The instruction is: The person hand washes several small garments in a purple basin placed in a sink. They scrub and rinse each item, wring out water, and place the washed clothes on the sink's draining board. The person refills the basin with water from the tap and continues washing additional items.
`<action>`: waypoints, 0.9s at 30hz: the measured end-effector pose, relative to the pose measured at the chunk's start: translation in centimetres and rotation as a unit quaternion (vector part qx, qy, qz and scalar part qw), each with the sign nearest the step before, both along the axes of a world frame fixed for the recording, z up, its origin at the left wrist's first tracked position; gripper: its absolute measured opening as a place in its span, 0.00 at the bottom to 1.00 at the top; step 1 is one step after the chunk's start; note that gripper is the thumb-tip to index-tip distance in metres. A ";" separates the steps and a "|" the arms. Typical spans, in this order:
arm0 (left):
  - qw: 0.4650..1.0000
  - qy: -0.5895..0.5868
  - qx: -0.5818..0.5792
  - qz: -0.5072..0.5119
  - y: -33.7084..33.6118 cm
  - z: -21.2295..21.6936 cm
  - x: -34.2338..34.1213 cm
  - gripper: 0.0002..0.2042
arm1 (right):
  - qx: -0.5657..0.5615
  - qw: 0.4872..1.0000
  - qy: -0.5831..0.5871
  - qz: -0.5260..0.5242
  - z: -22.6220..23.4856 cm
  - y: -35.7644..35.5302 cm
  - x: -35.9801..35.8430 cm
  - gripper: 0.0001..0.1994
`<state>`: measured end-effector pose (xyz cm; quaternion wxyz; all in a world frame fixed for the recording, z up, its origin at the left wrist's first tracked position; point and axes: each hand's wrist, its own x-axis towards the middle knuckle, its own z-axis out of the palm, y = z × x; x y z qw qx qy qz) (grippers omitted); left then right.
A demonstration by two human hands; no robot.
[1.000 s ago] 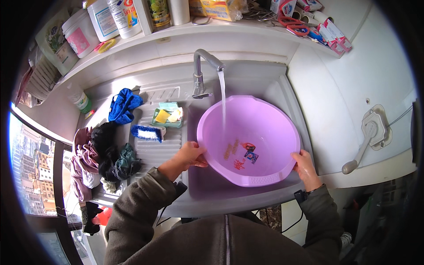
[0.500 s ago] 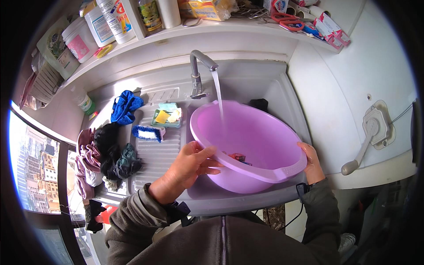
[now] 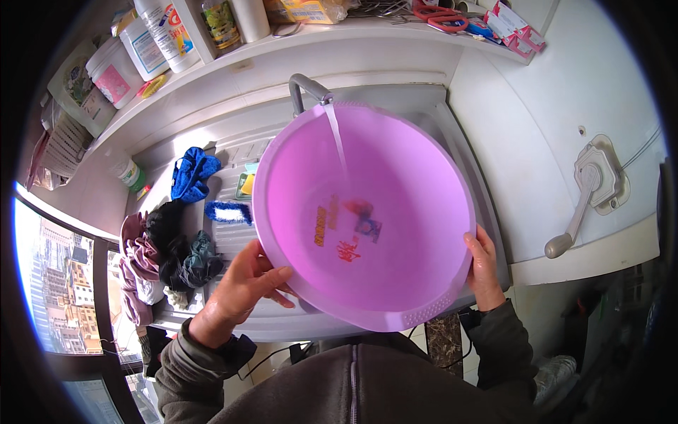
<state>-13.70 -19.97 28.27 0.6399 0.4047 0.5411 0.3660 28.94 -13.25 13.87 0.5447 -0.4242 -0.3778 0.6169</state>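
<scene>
A large round purple basin point(image 3: 417, 184) is tilted up over the grey sink point(image 3: 483, 205), with its printed inside bottom showing. From a curved grey faucet point(image 3: 302, 86), a thin stream of water point(image 3: 337, 138) runs into the basin. At the basin's lower left rim, my left hand point(image 3: 244, 283) has its thumb over the edge, and its other fingers are outside and partly hidden. My right hand point(image 3: 484, 267) grips the right rim, thumb on top. Wet skin shows on my left hand.
On the ribbed drainboard point(image 3: 224, 256) left of the basin lie a blue cloth point(image 3: 192, 174), a blue-bristled brush point(image 3: 228, 211), a partly hidden soap box point(image 3: 245, 185) and a clothes pile point(image 3: 169, 244). A shelf point(image 3: 282, 51) with bottles, tubs and red scissors point(image 3: 439, 19) runs above. A crank handle point(image 3: 575, 219) projects at right.
Both hands have raised the basin and tipped it, so its inside bottom is now visible. The basin has shifted left and covers the faucet's base. Water still runs.
</scene>
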 end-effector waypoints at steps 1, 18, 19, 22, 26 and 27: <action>0.999 0.015 -0.029 0.011 0.4 -1.5 0.2 0.23 | 0.022 0.999 -0.030 -0.016 1.0 0.8 0.6 0.22; 0.965 -0.097 -0.242 -0.018 4.4 -19.1 2.6 0.16 | 0.193 0.954 -0.222 -0.058 10.3 -0.6 -3.0 0.28; 0.965 -0.100 -0.240 0.005 5.7 -20.0 3.2 0.16 | 0.206 0.949 -0.233 -0.051 10.6 0.2 -3.5 0.28; 0.965 -0.119 -0.235 0.010 9.9 -22.5 5.1 0.17 | 0.231 0.936 -0.263 -0.048 11.5 2.2 -4.8 0.27; 0.963 -0.136 -0.221 -0.071 12.1 -25.0 8.8 0.18 | 0.226 0.923 -0.305 -0.054 13.2 2.5 -6.0 0.27; 0.953 -0.121 -0.268 -0.068 12.2 -25.3 9.4 0.19 | 0.218 0.922 -0.316 -0.056 13.6 2.3 -6.4 0.28</action>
